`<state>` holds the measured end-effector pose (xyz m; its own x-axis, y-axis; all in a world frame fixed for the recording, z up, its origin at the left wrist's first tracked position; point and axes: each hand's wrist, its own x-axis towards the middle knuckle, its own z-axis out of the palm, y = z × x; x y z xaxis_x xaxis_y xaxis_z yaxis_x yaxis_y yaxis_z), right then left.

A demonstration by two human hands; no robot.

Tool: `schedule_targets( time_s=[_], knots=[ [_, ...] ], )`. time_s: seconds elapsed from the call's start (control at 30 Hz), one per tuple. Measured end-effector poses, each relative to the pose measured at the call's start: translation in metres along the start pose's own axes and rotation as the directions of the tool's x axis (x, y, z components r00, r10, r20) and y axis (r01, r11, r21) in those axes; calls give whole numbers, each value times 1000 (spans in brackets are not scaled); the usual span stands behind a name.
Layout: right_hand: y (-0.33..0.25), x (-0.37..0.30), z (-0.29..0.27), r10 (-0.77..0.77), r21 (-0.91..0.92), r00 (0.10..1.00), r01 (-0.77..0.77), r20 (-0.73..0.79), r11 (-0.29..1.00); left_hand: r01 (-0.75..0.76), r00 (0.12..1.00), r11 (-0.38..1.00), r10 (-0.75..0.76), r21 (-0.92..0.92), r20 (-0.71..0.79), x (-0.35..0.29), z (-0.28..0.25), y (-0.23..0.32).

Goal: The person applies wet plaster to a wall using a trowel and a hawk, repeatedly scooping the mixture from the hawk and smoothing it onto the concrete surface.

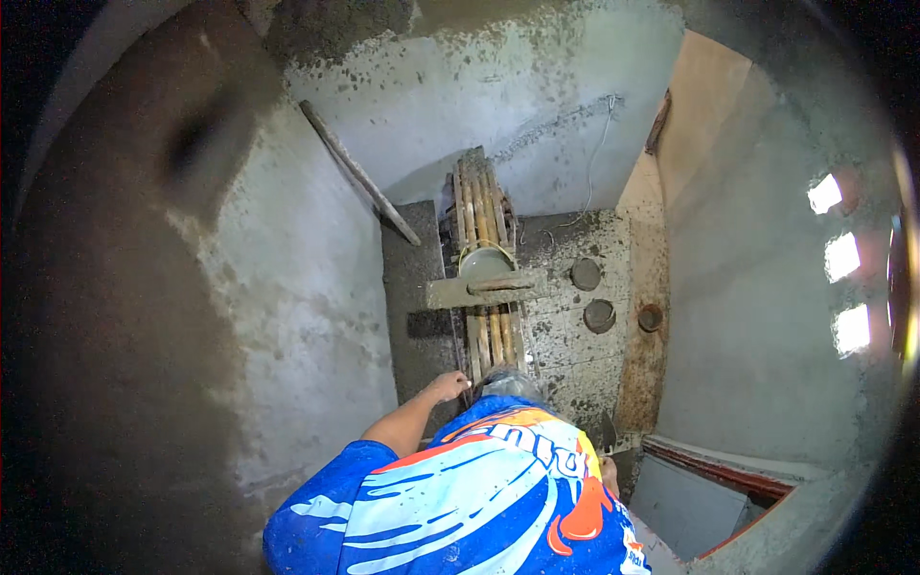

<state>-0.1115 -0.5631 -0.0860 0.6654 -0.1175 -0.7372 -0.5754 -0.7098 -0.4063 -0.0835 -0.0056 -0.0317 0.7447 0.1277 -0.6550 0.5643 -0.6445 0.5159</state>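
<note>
My left hand (448, 386) is beside the near end of a bench of bamboo poles (496, 335), its fingers pinched together; a small pale spot shows at the fingertips, too small to name. Only a sliver of what looks like my right hand (609, 471) shows past my blue printed shirt, and its fingers are hidden. Across the bench, ahead of my hands, lies a long mortar-smeared board with a handle (450, 292), like a plasterer's float. Just behind it sits a round bucket (486, 261) with grey contents.
A wooden pole (359, 172) leans at the left wall. Two round grey containers (586, 274) and a smaller round one (650, 317) stand on the splattered floor to the right. A cable (602, 144) hangs down the far wall. A red-edged opening (719, 470) is at lower right.
</note>
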Motion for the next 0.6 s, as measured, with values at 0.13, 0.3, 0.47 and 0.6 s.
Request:
schedule_targets(
  time_s=[0.13,0.3,0.47,0.6],
  knots=[
    [-9,-8,-5,26,-32,999,-26,26,999,30,999,1000,-30,10,21,-6,2,-6],
    [-18,-23,-4,149,-10,988,-149,-36,989,89,995,995,-91,42,48,-12,6,-15],
    [-6,-18,4,67,-38,996,-69,-58,997,75,995,997,-77,24,68,-9,3,-10],
    [-34,-42,-9,136,99,987,-128,-80,987,33,996,999,-35,25,87,5,3,-3]
  ],
)
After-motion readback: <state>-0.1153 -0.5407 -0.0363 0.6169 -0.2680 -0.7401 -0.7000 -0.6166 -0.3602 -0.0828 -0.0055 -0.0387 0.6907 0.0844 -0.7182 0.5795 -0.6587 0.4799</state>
